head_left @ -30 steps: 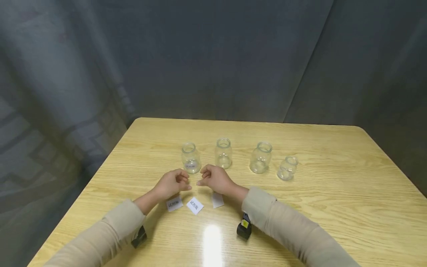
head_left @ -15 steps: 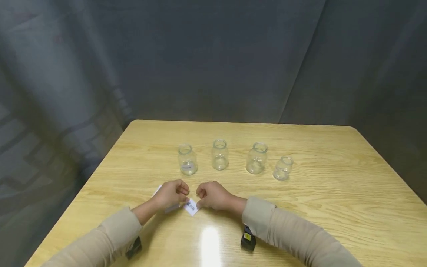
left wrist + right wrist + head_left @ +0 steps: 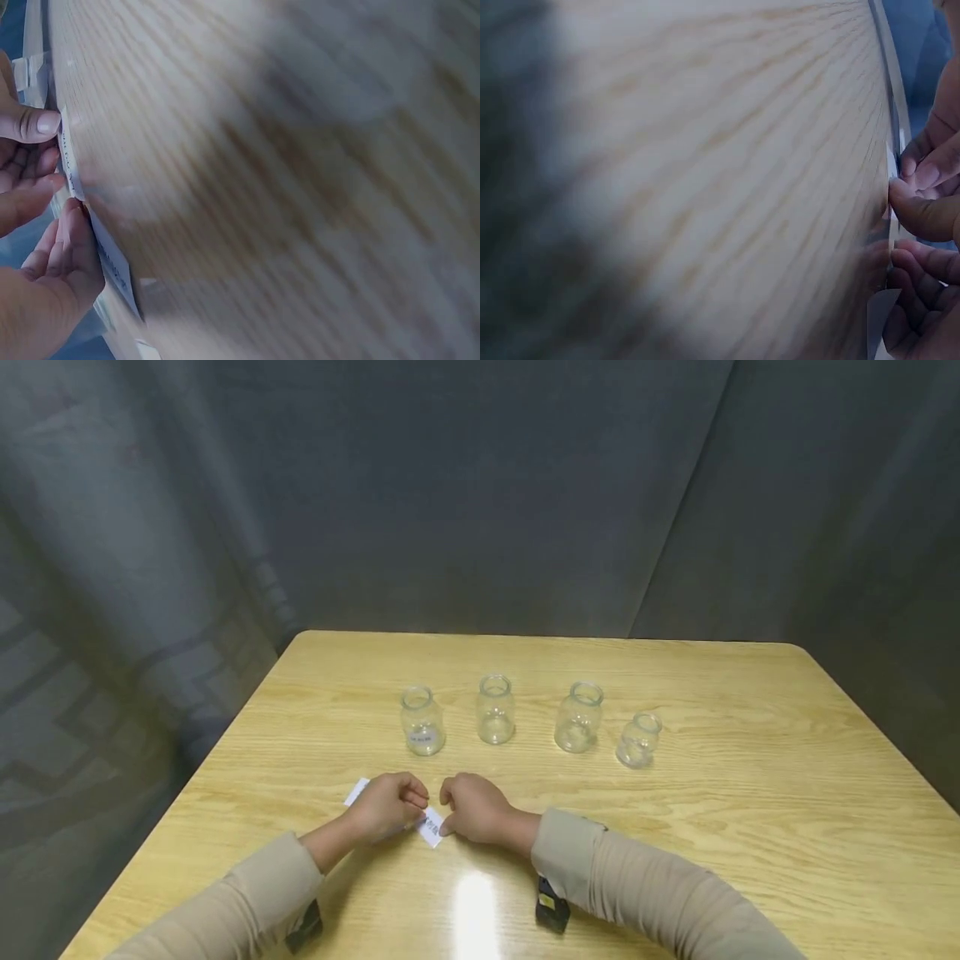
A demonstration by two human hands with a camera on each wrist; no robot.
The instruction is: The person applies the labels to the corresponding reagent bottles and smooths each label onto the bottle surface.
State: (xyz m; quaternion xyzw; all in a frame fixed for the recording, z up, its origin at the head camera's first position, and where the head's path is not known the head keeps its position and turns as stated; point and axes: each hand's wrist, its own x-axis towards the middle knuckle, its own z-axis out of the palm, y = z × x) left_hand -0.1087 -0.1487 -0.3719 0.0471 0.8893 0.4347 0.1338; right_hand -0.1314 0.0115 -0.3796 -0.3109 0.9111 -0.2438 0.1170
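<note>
In the head view my left hand (image 3: 385,806) and right hand (image 3: 477,810) meet over a small white label (image 3: 431,828) with dark printed characters. My left thumb and forefinger pinch its upper left corner. The right thumb touches its right edge, while my other right fingers bend above the table, apart from that thumb. A second printed label (image 3: 114,261) lies beside my left hand in the left wrist view. Partly hidden past the left hand is a white label (image 3: 357,791). By my right fingers a further white label (image 3: 881,319) shows in the right wrist view.
Behind my hands stand several clear glass jars: the leftmost jar (image 3: 422,722) bears a label, then come another jar (image 3: 496,710), a wider jar (image 3: 577,718) and a smaller jar (image 3: 638,741). A grey curtain (image 3: 465,510) hangs behind the wooden table (image 3: 750,793).
Both hands have come down from near the jars onto the middle label and now touch it. My right hand now covers where the right label lay. The jars stay in place.
</note>
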